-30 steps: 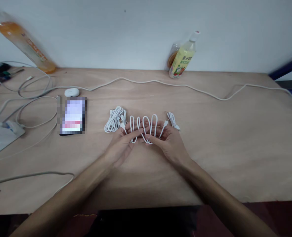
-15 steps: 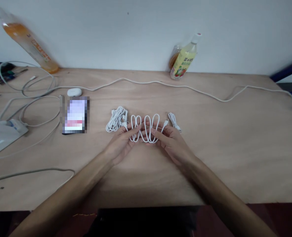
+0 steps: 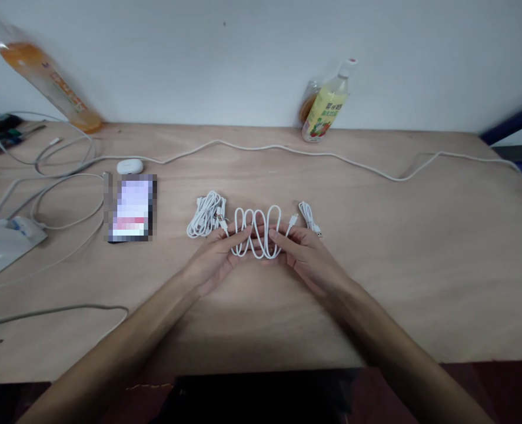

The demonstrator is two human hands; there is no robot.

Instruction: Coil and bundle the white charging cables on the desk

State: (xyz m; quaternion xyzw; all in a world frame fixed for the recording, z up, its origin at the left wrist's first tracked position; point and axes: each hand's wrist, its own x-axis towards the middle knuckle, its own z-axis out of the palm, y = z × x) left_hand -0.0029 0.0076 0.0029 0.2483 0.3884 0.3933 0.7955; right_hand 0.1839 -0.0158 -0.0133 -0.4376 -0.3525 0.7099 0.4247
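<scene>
A white cable (image 3: 258, 238) lies in several upright loops between my two hands, with a plug sticking out at each side. My left hand (image 3: 225, 250) pinches its left loops, thumb on top and fingers underneath. On the other side my right hand (image 3: 302, 253) grips the right loops in the same way. Just beyond my left hand rests a bundle of coiled white cables (image 3: 206, 215) on the wooden table (image 3: 261, 318). A smaller coiled white cable (image 3: 309, 218) lies just past my right hand.
A phone (image 3: 132, 209) and a white earbud case (image 3: 129, 166) lie to the left, near tangled cables and a white power strip (image 3: 5, 244). An orange bottle (image 3: 49, 85) and a yellow bottle (image 3: 326, 109) stand by the wall. One long cable (image 3: 282, 148) crosses the table's back.
The cable loops between my hands have drawn slightly closer together, and the gap in their middle has narrowed. Both hands keep their hold. The view has shifted slightly.
</scene>
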